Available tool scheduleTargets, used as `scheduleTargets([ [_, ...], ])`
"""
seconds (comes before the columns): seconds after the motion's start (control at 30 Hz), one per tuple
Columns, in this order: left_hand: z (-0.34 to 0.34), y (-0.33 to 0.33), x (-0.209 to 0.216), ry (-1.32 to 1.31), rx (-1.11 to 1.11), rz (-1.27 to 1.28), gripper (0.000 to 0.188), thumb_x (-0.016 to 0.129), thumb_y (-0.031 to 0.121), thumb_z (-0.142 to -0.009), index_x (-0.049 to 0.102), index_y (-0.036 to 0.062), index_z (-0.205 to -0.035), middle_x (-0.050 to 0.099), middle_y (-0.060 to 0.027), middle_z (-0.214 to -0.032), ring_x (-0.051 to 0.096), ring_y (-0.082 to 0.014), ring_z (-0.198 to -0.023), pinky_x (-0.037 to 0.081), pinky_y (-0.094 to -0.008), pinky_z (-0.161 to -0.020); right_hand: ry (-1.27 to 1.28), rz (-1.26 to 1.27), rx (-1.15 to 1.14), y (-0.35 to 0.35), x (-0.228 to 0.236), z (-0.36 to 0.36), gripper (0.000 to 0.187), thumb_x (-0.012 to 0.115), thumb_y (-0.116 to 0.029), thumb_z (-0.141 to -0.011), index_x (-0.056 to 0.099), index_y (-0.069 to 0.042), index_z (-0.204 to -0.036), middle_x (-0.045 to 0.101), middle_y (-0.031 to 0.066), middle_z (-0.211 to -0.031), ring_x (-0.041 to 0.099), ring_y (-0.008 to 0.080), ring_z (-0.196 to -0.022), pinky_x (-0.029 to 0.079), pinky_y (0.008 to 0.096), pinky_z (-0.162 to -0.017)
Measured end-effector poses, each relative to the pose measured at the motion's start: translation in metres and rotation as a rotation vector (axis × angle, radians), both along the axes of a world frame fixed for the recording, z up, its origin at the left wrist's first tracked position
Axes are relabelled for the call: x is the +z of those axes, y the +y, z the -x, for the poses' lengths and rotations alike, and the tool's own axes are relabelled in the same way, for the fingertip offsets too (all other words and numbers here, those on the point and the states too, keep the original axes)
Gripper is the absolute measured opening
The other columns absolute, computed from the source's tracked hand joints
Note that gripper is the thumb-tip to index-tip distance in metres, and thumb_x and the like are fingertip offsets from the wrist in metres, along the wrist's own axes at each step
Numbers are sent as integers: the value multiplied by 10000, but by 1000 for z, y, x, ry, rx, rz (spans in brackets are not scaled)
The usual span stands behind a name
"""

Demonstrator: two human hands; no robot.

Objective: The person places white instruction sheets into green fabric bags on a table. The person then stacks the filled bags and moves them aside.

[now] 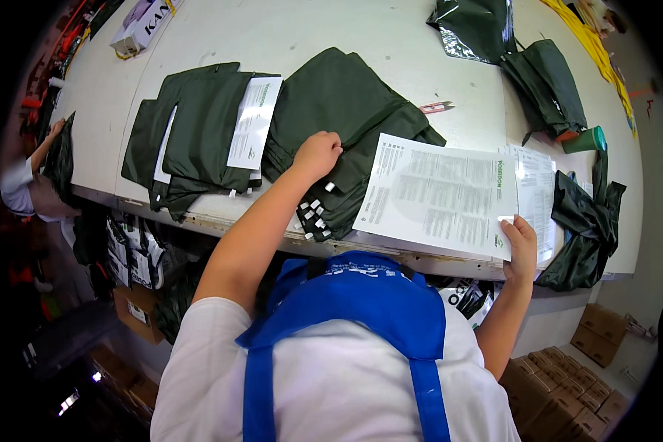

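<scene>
My right hand [520,247] is closed on the lower right corner of a printed white sheet [442,191], thumb on top. The sheet lies tilted over the table's front edge, partly covering a stack of dark green fabric pieces [346,96]. On that stack rests my left hand [318,156], its fingers curled in against the top fabric; the fingertips are partly hidden. Several small white tags [313,214] stick out at the stack's near end. Left of it lie folded dark green fabric bundles [202,132], with a white printed sheet [255,121] tucked among them.
Small red-handled snips [437,107] lie beyond the held sheet. At the right are more sheets [534,184], a green cylinder [585,140] and crumpled dark fabric [586,228]. A white box [144,28] stands far left. Another person's hand [57,127] is at the left edge. Cartons [560,390] fill the floor below right.
</scene>
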State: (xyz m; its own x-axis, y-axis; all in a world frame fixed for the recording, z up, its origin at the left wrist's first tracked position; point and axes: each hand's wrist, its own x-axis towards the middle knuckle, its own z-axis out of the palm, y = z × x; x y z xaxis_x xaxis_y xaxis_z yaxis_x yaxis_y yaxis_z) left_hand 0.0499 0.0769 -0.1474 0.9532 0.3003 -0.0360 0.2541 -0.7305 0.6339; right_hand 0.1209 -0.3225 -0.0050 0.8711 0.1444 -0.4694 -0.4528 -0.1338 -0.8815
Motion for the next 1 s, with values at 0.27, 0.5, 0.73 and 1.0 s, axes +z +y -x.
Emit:
scheduleTargets([
  [0.27, 4, -20, 69, 54, -31, -39, 53, 590, 125, -815, 577, 75, -801, 549, -106, -816, 573, -315, -774, 460, -394, -677, 28, -46, -21, -2, -3, -20, 195, 552, -34, -862, 603, 60, -1025, 667, 113, -903, 646, 137, -715, 521, 253, -637],
  [0.5, -2, -16, 43, 192, -69, -47, 63, 576, 153, -776, 594, 92, -771, 562, -121, -838, 590, -330, -768, 480, -420, -673, 27, -22, 49, -15, -7, -33, 262, 538, -42, -872, 583, 75, -1102, 670, 143, -949, 673, 174, -774, 548, 280, -711],
  [0.73, -3, -11, 46, 55, 45, 171, 81, 581, 140, -780, 579, 59, -782, 542, -123, -755, 571, -313, -728, 459, -391, -653, 48, -99, 33, -18, 15, -34, 254, 553, -20, -853, 594, 82, -1081, 672, 147, -946, 664, 166, -754, 532, 260, -683],
  [1.0, -1, -25, 65, -85, 135, 201, 68, 580, 117, -793, 558, 53, -789, 528, -115, -768, 548, -297, -693, 437, -386, -631, 153, -14, 127, -19, -6, -45, 233, 543, -30, -855, 597, 77, -1055, 674, 137, -920, 667, 165, -748, 539, 266, -687],
])
